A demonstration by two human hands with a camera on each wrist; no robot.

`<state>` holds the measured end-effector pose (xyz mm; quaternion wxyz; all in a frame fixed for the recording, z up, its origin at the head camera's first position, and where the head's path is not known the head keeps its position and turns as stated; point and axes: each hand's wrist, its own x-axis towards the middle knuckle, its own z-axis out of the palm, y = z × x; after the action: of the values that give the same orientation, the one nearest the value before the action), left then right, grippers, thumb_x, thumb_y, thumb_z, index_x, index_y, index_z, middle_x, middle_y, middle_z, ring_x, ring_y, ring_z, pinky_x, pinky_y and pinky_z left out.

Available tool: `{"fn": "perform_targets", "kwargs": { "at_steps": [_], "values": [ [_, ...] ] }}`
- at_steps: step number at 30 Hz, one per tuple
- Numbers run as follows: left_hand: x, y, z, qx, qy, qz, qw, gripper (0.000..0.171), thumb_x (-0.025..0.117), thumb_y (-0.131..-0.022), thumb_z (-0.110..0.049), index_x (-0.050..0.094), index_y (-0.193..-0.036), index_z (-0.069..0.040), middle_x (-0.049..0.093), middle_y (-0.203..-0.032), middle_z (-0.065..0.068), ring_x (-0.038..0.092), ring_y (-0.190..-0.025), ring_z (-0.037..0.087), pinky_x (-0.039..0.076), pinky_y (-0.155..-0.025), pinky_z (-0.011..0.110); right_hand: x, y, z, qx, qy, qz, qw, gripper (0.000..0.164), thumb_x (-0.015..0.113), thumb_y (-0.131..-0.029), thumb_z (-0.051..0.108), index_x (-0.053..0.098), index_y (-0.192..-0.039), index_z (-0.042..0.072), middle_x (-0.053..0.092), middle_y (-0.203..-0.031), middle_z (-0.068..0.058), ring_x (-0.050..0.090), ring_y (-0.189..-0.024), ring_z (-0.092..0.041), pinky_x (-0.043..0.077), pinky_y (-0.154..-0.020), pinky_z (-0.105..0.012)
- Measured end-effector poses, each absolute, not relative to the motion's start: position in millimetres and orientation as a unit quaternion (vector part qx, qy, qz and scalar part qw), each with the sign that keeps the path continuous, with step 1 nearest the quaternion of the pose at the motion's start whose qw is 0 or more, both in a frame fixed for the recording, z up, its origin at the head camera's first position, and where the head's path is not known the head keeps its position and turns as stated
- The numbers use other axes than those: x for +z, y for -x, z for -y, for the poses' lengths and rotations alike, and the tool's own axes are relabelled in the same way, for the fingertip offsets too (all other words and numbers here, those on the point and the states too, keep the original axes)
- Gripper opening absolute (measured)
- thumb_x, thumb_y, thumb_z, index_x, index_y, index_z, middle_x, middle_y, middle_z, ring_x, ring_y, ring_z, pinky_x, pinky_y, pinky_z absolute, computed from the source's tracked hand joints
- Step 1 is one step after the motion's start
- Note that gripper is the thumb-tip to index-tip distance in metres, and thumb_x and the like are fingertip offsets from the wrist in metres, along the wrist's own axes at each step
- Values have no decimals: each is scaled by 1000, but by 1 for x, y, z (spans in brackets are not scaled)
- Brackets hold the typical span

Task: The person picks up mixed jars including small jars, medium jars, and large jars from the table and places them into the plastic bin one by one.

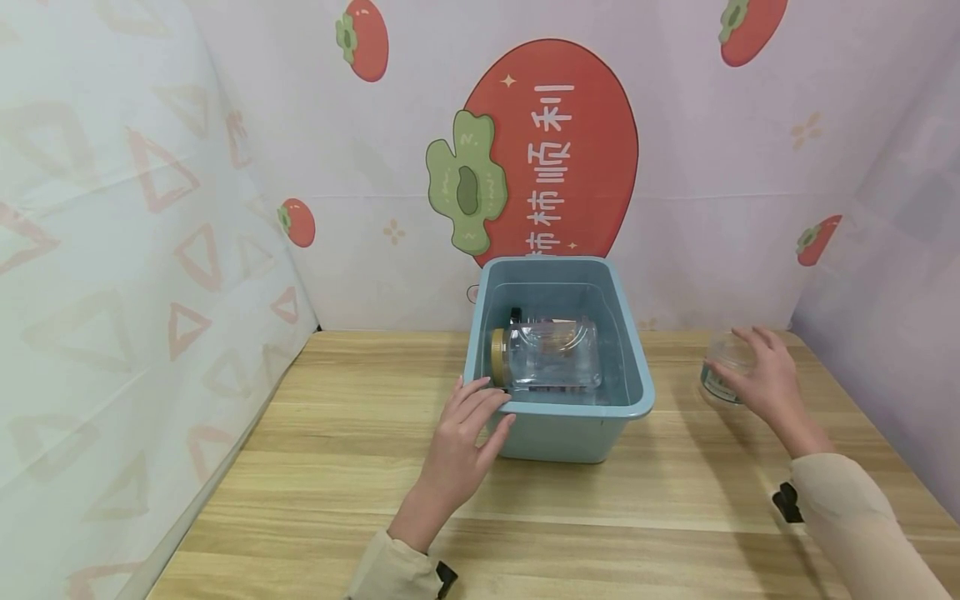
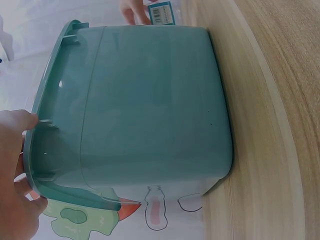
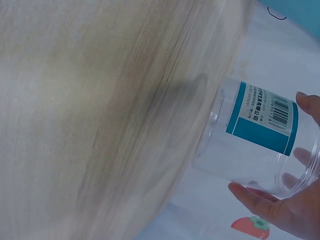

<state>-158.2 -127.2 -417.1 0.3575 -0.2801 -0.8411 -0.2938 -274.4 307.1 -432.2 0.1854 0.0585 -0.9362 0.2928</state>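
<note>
On the table stands a blue plastic bin. At its near left corner, my left hand holds the rim, thumb outside and fingers over the edge; the left wrist view shows this hand at the rim too. Off to the right, my right hand grips a clear plastic jar. Seen from the right wrist, the jar carries a teal and white label with a barcode, and the fingers wrap its upper end close over the table.
Inside the bin lies a clear jar on its side, its yellow lid to the left. A black-topped item is partly hidden behind it. A printed cloth backdrop borders the wooden table at the back.
</note>
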Motion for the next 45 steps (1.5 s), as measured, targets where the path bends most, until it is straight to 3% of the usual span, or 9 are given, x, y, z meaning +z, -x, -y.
{"fn": "perform_targets", "kwargs": {
  "at_steps": [7, 45],
  "values": [
    [-420, 160, 128, -293, 282, 840, 359, 26, 81, -91, -6, 74, -117, -6, 76, -116, 7, 64, -128, 34, 44, -113, 69, -427, 277, -310, 271, -73, 946, 161, 68, 76, -99, 24, 45, -145, -15, 31, -153, -47, 31, -136, -69, 32, -105, -84],
    [-419, 161, 127, -292, 291, 834, 366, 26, 82, -91, -6, 74, -116, -4, 76, -114, 9, 65, -126, 38, 44, -114, 68, -383, 281, -297, 215, -129, 962, 112, 71, 82, -93, 25, 49, -142, -15, 37, -146, -49, 37, -131, -69, 35, -104, -84]
  ]
}}
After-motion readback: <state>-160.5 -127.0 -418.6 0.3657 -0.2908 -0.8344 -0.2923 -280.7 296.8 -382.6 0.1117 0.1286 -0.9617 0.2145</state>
